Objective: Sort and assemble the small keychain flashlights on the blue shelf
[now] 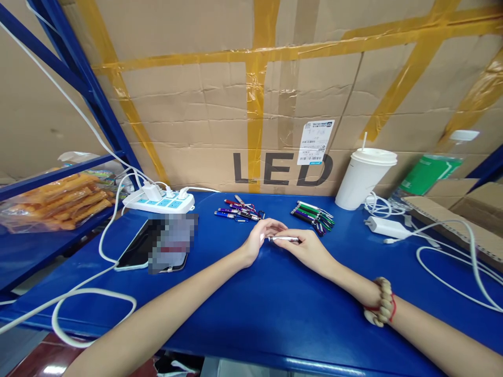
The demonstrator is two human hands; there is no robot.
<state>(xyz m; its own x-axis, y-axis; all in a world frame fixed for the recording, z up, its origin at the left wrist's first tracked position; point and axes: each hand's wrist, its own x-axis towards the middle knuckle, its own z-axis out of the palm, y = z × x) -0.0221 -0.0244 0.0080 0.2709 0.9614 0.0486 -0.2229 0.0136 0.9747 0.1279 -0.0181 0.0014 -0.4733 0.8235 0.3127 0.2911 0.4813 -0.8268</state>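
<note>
My right hand (pixel 308 250) is closed around a small silver penlight (pixel 286 239), a slim metal tube held level over the blue table. Its front end points left, toward my left hand (pixel 257 241). That hand is cupped, its fingers curved and parted from the thumb, and I see nothing held in it. Just behind my hands, to the left, lies a loose group of red, blue and dark penlights (pixel 238 210) with small clips. To the right is a second bunch, of green, purple and silver penlights (pixel 312 215), lying side by side.
Two phones (pixel 135 246) lie at the left, before a white power strip (pixel 167 203) with cables. At the right stand a white lidded cup (pixel 363 178), a green-labelled bottle (pixel 430 170), a charger (pixel 389 228) and an open carton (pixel 459 222). A taped cardboard box (pixel 188 120) rises behind the table (pixel 251 309).
</note>
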